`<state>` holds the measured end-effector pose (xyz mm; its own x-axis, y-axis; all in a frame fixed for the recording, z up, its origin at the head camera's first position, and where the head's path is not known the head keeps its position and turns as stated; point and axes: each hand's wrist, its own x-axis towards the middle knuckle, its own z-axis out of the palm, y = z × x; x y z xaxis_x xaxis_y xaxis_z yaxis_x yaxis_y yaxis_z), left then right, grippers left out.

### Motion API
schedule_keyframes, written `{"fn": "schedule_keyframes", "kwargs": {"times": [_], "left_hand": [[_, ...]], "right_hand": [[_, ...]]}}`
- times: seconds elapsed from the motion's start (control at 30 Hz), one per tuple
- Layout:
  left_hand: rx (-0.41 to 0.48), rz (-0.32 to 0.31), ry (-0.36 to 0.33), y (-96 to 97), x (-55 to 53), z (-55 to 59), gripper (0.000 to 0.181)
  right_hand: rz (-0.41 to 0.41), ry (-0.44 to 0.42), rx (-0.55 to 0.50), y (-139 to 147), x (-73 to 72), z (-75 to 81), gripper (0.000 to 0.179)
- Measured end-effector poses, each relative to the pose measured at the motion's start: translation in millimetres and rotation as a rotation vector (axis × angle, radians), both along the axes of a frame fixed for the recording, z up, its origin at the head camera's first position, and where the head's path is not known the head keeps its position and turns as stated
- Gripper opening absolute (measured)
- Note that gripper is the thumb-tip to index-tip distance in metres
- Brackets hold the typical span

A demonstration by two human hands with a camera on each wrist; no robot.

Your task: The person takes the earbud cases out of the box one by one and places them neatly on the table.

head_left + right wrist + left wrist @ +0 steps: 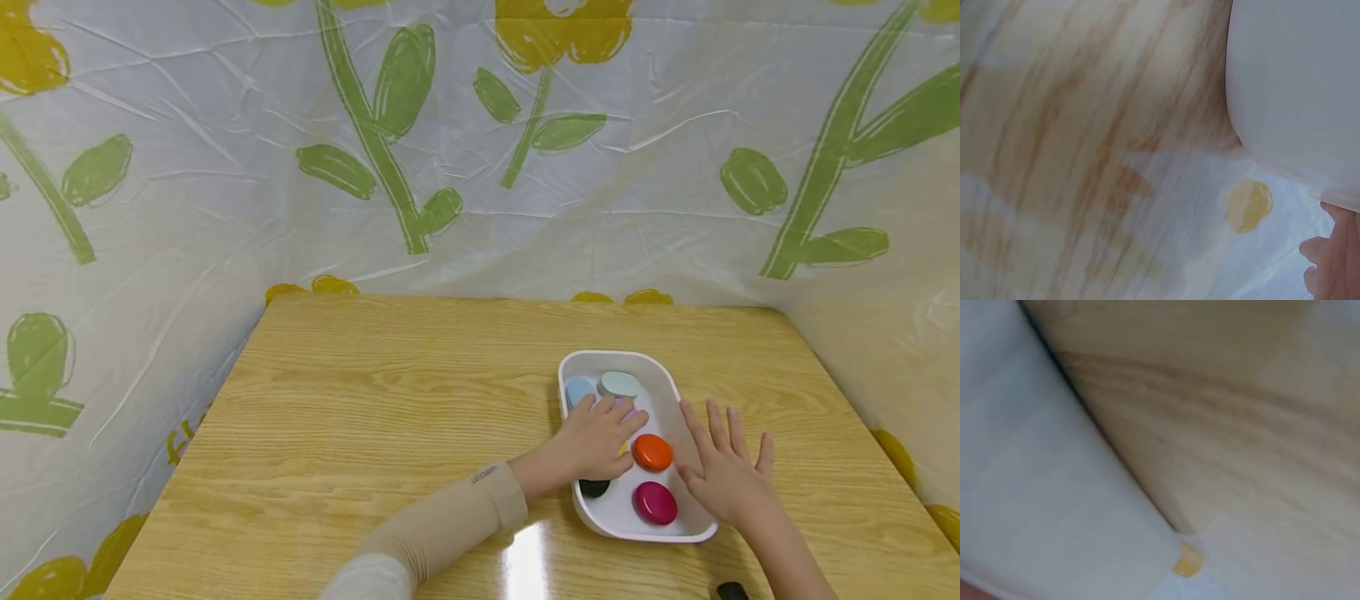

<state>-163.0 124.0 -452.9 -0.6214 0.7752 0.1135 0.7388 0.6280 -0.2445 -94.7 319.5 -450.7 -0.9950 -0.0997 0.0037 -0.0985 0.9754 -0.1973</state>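
A white rounded tray (686,537) holds several smooth, rounded discs. My left hand (596,437) reaches in over its left side with fingers spread, partly covering a purple disc (630,412), a yellow one (622,449) and a black one (594,488). Just beyond the fingertips are a light blue disc (579,390) and a pale green disc (618,384). An orange disc (652,452) and a magenta disc (656,503) lie right of that hand. At the tray's right rim rests my right hand (729,479), fingers straight and spread. Its fingers (1335,256) also show beside the tray in the right wrist view.
The tray stands on the right part of a wood-grain table (375,375). A small black object (732,591) lies near the bottom edge, by the right forearm. Flower-printed sheeting (585,217) hangs behind the table and along both sides.
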Motion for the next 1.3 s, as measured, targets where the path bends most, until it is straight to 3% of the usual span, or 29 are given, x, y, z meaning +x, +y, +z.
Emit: {"fn": "schedule_keyframes", "kwargs": {"times": [0.13, 0.3, 0.7, 1.0, 1.3], "left_hand": [[-0.106, 0.030, -0.088, 10.9, -0.3, -2.9, 0.050], [-0.215, 0.089, -0.106, 18.3, 3.3, -7.5, 0.046], [-0.324, 0.209, -0.182, 21.0, 9.4, -10.6, 0.047], [-0.308, 0.238, -0.201, 22.2, 9.8, -11.6, 0.045], [-0.270, 0.216, -0.192, 22.2, 8.8, -11.7, 0.039]], "right_hand": [[0.004, -0.005, -0.014, 0.1, 0.1, 1.0, 0.086], [0.008, -0.009, -0.024, -0.7, 0.0, 2.1, 0.085], [0.004, -0.020, -0.024, -1.2, 0.9, 0.7, 0.085], [-0.002, -0.027, -0.022, -0.8, 0.5, 0.1, 0.086], [-0.003, -0.038, -0.026, -0.8, 0.7, 0.6, 0.085]]}}
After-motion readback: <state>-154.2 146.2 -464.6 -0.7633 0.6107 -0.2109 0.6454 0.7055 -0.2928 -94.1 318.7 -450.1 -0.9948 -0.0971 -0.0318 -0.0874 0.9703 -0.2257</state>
